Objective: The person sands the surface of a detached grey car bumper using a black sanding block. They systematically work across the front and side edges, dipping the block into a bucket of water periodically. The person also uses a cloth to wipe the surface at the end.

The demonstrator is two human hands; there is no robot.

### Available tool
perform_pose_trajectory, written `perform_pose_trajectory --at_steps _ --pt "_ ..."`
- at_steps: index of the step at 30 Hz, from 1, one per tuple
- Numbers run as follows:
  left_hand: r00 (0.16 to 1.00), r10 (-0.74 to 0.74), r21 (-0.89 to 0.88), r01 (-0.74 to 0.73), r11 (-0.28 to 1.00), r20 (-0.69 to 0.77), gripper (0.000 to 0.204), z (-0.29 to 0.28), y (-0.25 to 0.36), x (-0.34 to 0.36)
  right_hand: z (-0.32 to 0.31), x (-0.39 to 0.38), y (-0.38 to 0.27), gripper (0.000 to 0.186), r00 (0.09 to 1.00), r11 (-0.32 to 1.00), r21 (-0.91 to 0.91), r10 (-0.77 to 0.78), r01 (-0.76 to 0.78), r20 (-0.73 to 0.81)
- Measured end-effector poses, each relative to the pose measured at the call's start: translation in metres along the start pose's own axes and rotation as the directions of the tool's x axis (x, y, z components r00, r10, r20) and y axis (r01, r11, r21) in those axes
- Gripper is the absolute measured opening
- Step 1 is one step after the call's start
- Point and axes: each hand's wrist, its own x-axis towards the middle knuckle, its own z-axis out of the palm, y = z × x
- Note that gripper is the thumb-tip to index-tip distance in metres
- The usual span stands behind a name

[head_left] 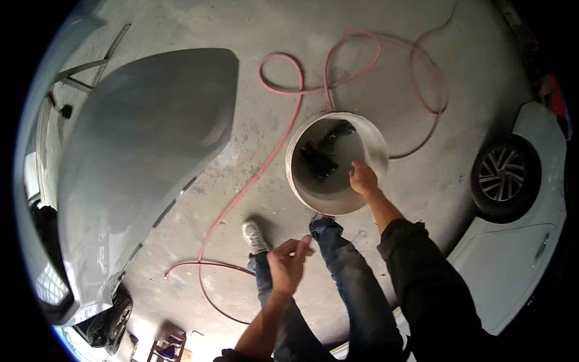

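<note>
A round, pale bucket stands on the floor in front of my feet. Inside it are jagged black shapes; I cannot tell whether they are objects or reflections. My right hand hangs over the bucket's near right side, fingers curled in. Whatever those fingers may hold is hidden. Lower and to the left, my left hand is in the air in front of my legs. Its fingers are bent and the thumb lies near them, slightly blurred; I cannot make out anything between them.
A large grey car panel, seemingly a hood, spreads across the left. A red hose loops over the concrete floor around the bucket. At the right stands a light-coloured car with its wheel. Metal stand bars are at the far left.
</note>
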Motion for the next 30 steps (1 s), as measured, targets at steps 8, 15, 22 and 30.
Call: perform_pose_trajectory --at_steps 8,15,22,30 --pt "0.993 0.075 -0.032 -0.072 0.997 0.096 0.023 0.091 -0.053 0.049 0.134 0.168 0.108 0.031 0.92 0.912 -0.335 -0.098 0.236 0.38" --pt "0.99 -0.079 0.019 0.078 0.997 0.117 0.028 0.078 -0.05 0.07 0.223 0.195 0.218 0.044 0.916 0.919 -0.241 -0.224 0.313 0.333" --pt "0.986 0.1 0.054 -0.109 0.993 0.135 0.02 0.087 -0.036 0.059 0.076 0.061 0.063 0.032 0.88 0.869 0.167 -0.434 0.466 -0.194" --pt "0.961 0.265 0.341 -0.274 0.899 0.073 0.061 0.123 -0.02 0.077 -0.071 -0.077 -0.019 0.029 0.948 0.569 0.771 0.048 -0.286 0.316"
